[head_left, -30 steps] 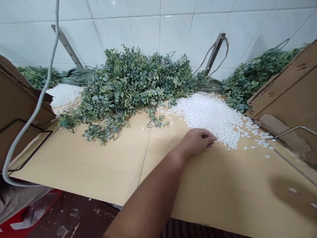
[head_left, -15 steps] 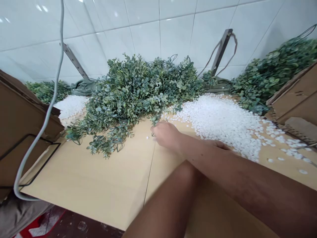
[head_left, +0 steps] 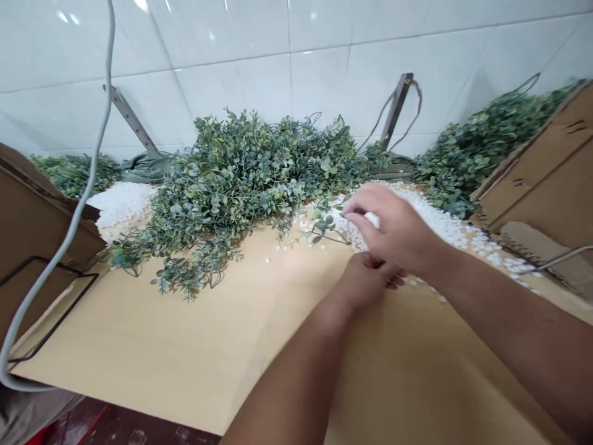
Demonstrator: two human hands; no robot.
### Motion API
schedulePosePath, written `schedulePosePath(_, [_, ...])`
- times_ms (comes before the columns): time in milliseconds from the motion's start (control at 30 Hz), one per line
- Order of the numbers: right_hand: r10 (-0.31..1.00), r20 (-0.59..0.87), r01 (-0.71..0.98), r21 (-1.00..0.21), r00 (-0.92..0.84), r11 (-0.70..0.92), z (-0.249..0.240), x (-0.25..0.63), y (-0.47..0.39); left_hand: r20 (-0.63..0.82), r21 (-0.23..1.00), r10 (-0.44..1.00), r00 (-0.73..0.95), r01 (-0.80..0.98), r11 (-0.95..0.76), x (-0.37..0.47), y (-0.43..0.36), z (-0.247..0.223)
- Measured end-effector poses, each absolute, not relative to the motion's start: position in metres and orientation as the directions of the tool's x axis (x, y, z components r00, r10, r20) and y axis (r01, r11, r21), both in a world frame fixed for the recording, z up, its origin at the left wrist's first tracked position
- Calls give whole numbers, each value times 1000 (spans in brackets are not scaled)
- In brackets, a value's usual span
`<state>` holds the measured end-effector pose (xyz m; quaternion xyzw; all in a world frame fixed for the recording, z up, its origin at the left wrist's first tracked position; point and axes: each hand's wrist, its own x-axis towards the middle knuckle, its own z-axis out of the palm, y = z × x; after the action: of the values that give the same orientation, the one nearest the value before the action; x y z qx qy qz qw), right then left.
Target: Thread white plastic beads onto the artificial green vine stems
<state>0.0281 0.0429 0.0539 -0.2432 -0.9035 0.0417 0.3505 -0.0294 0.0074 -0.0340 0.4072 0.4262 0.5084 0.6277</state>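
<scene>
The right grip (head_left: 393, 228) partly hides the left grip (head_left: 364, 281) and the white pile (head_left: 430, 210).

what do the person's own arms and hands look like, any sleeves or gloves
The left hand and right hand are both bare, with no gloves. The left forearm and right forearm show no sleeves as far as the view reaches, and no watch or bracelet is visible. Part of each hand is hidden, so rings can't be ruled out.

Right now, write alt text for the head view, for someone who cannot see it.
A person's right hand holds a leafy sprig close to their left hand, over a tan tabletop strewn with small white pieces; heaped greenery lies behind.
</scene>
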Motion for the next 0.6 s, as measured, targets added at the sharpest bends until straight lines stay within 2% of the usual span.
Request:
schedulePosePath(100, [558,660,323,-456,-503,830,60,73,33,-104,865,986,131,-478,154,-35,9,-26])
schedulePosePath(200, [599,630,265,-548,-494,794,48,107,24,-130,776,980,152,-599,196,-37,6,-21])
schedulePosePath(400, [651,578,255,-619,-493,743,13,136,19,-128,778,949,287,-565,276,-28,-4,-20])
schedulePosePath(500, [715,535,250,-693,-450,676,4,138,17,-159,798,959,234,-541,264,-26,-6,-19])
schedulePosePath(600, [736,472,204,-757,-485,620,-1,138,12,-175,822,969,178,-515,243,-25,-5,-17])
